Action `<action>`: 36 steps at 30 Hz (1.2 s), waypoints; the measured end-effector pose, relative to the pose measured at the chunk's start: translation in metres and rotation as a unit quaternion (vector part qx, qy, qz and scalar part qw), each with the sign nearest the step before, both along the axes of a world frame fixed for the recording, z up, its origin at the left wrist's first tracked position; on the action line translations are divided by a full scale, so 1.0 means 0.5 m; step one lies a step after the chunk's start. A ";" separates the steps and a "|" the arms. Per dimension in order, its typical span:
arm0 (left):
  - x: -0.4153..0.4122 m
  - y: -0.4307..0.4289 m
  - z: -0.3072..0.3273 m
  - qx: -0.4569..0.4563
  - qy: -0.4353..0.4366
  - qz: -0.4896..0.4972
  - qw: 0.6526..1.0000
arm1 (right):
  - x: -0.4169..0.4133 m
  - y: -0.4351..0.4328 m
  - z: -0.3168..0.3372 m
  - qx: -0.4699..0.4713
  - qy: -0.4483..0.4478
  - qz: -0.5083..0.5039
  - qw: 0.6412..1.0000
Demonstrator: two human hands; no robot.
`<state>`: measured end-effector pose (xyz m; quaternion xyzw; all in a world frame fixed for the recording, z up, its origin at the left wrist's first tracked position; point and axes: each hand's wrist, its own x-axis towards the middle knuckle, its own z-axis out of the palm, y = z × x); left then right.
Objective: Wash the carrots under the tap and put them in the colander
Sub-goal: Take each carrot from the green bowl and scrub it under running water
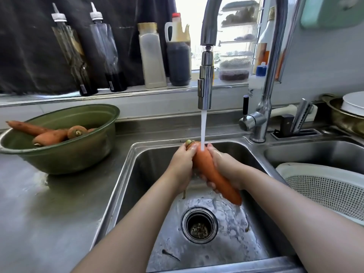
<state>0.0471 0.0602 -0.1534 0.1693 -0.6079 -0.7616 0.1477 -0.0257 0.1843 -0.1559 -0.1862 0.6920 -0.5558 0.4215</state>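
Carrots (49, 134), unwashed by our guess, lay in the green bowl (59, 109) at left. Over the sink (149, 160), our left hand (182, 164) curled its fingers (193, 149) round the crown of one carrot (208, 170) under the stream (202, 131), and our right hand (226, 168) gripped its middle; we judged turning and rubbing along its length best. It looked thick, wet, bright orange, green-stubbed. The colander (325, 186) sat rightmost.

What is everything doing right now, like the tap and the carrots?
Carrot: wet, held under the tap.
Tap: running onto the carrot.
Left grip: wrapped round the carrot's top.
Right grip: wrapped round its middle.
Green bowl: holds other carrots.
Colander: resting in the right basin.
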 end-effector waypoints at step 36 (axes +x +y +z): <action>0.027 -0.029 0.014 -0.064 -0.033 -0.062 0.996 | 0.017 0.013 0.016 -0.065 0.012 -0.011 0.998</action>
